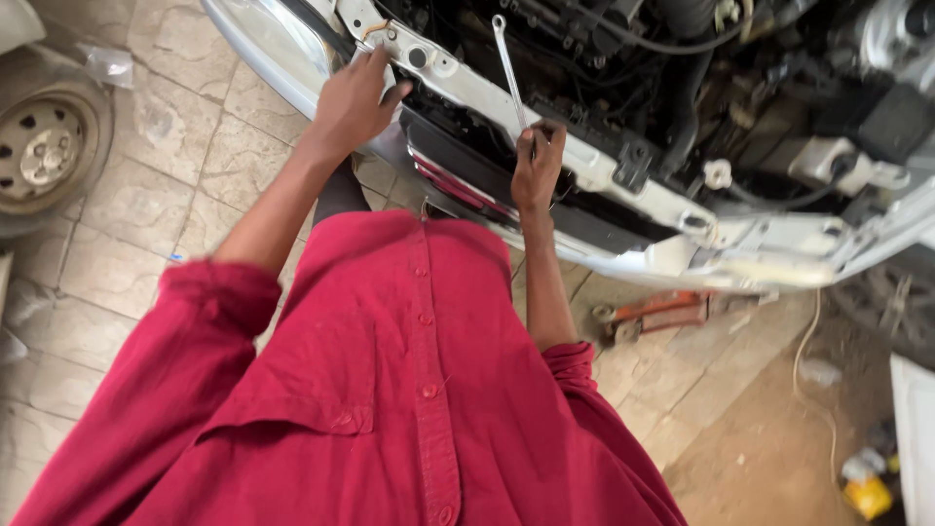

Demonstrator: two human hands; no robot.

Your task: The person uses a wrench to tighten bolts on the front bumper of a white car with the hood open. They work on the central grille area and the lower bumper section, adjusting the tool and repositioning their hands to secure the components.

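Note:
My right hand (538, 166) grips the lower end of a long silver wrench (508, 68). The wrench points up into the open engine bay (682, 58) of a silver car. My left hand (353, 102) rests flat on the white front crossmember (467, 83), fingers spread, holding nothing. Both arms come out of rolled-up red shirt sleeves. My red button shirt fills the lower half of the view. The wrench's top ring end sits among dark hoses and parts.
A car wheel (44, 146) stands at the far left on the tiled floor (146, 185). An orange-and-grey tool (657, 312) lies on the floor under the bumper. A white cord (808, 375) trails at right, near a yellow container (867, 495).

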